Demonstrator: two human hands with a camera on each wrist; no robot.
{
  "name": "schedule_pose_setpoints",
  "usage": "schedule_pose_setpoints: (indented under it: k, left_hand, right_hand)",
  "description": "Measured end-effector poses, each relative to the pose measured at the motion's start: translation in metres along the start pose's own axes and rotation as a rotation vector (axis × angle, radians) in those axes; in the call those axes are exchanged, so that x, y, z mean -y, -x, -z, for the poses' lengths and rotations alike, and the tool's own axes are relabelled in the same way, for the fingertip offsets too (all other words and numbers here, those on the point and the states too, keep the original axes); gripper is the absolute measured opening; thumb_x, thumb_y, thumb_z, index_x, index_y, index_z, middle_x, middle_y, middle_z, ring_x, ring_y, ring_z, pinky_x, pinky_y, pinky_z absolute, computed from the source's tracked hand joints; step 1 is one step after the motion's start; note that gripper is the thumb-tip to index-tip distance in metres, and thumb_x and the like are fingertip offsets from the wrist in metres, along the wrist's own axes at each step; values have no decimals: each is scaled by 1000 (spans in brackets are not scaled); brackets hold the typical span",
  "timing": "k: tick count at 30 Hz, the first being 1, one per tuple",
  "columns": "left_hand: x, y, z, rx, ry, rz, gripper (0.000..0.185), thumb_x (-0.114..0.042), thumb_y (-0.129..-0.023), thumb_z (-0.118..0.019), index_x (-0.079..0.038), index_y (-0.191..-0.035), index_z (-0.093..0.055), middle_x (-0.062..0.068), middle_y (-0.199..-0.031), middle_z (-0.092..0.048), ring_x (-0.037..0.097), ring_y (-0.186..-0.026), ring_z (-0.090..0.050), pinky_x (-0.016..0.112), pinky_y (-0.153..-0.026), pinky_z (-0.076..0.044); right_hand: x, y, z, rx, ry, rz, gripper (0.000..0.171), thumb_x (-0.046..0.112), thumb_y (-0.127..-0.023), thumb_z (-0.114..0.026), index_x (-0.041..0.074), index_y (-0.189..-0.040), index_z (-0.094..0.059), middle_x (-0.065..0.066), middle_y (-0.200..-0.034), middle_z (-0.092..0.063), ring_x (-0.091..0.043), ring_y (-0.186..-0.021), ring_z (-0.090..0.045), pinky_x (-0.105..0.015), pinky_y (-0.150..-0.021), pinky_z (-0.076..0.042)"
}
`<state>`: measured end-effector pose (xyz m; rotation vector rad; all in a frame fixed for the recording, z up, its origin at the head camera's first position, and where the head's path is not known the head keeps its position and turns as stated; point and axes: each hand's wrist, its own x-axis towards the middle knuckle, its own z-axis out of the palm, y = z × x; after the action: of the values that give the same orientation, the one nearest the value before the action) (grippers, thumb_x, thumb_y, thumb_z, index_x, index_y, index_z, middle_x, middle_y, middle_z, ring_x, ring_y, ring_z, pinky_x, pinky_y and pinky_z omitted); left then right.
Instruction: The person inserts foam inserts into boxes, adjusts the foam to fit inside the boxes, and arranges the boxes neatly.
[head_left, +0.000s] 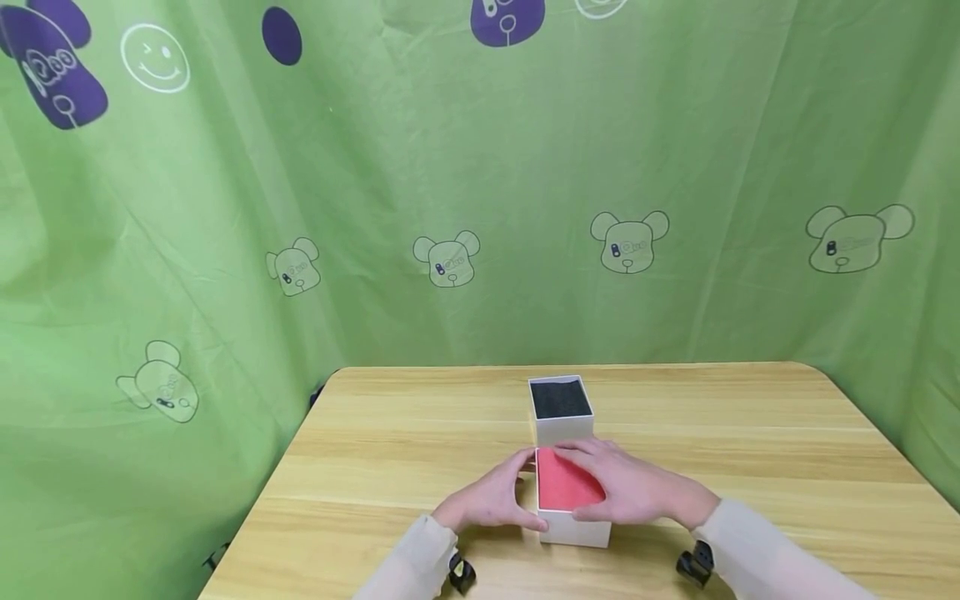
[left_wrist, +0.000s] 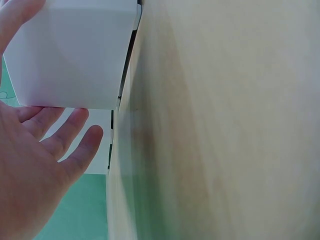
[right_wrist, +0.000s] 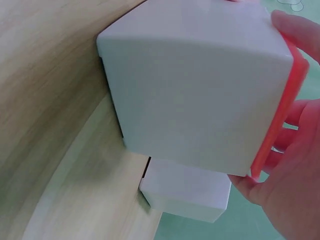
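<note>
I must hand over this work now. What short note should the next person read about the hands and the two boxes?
Left hand: fingers straight, touching the left side of the red-topped box.
Right hand: lies over the box's red top, thumb at its near right side.
Both boxes stand on the wooden table; the black-topped box is right behind, untouched.
Done: both hands are on the near box.
Left: it is not yet lifted or moved.

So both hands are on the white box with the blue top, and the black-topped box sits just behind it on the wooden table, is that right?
Not quite: the top of the near white box is red, not blue, as the head view shows. The left hand and right hand are on it, and the black-topped box stands just behind it on the wooden table.
</note>
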<state>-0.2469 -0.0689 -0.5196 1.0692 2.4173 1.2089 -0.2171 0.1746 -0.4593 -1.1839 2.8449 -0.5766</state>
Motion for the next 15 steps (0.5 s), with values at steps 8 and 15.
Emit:
schedule_pose_setpoints:
  k: [8, 15]
  left_hand:
    - [-1, 0, 1, 5, 3, -17, 94, -28, -70, -84, -17, -145, -27, -4, -138, -43, 10, -125, -41, 28, -105, -35]
    - [-2, 0, 2, 12, -9, 9, 94, -32, -71, -83, -19, -145, -27, -5, -139, -42, 12, -125, -42, 30, -106, -34]
  right_hand:
    - [-5, 1, -5, -20, 22, 36, 76, 56, -87, -57, 5, -141, -43, -10, -147, -36, -29, -130, -36, -53, -106, -31]
    - [-6, 3, -6, -26, 67, 96, 74, 56, -90, -52, 4, -141, -43, -12, -147, -37, -31, -131, -36, -52, -105, -33]
